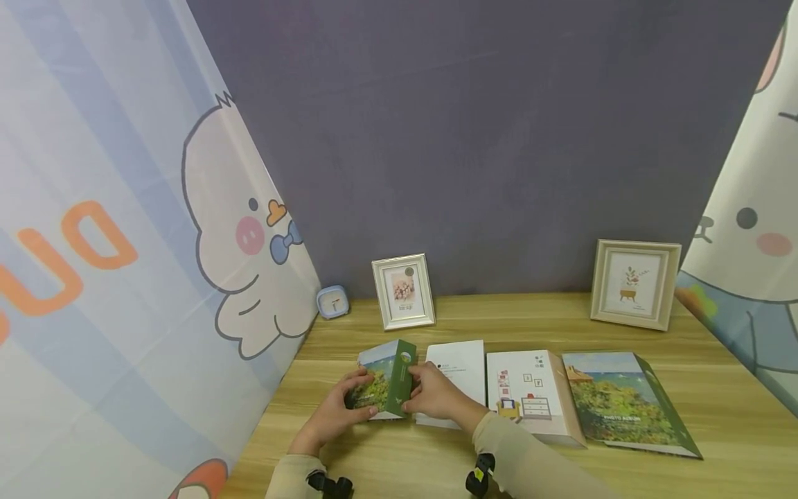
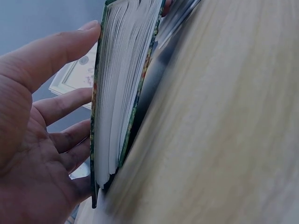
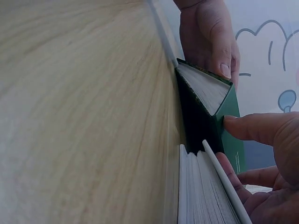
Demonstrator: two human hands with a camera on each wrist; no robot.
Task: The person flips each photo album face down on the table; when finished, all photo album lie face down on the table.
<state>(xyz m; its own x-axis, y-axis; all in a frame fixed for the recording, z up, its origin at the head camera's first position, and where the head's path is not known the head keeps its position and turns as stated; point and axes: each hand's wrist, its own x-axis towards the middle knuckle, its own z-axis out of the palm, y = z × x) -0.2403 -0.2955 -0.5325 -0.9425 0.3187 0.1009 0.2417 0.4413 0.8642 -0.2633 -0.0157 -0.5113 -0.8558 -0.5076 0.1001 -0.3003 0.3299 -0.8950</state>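
Note:
A green photo album (image 1: 386, 378) with a landscape cover stands tilted on one edge at the left end of a row of books on the wooden table (image 1: 499, 319). My left hand (image 1: 339, 409) holds its cover side, fingers along the cover (image 2: 96, 93) and thumb over the top edge. My right hand (image 1: 436, 395) grips the green spine (image 3: 229, 107), one fingertip (image 3: 233, 123) pressing on it. The white page block (image 2: 119, 93) shows in the left wrist view. The left hand (image 3: 210, 37) appears beyond the album in the right wrist view.
Right of the album lie a white book (image 1: 458, 371), a book with furniture drawings (image 1: 530, 395) and a second landscape album (image 1: 623, 405). Two picture frames (image 1: 404, 291) (image 1: 634, 283) and a small blue clock (image 1: 332, 301) stand at the back. Cartoon curtains (image 1: 125, 277) flank both sides.

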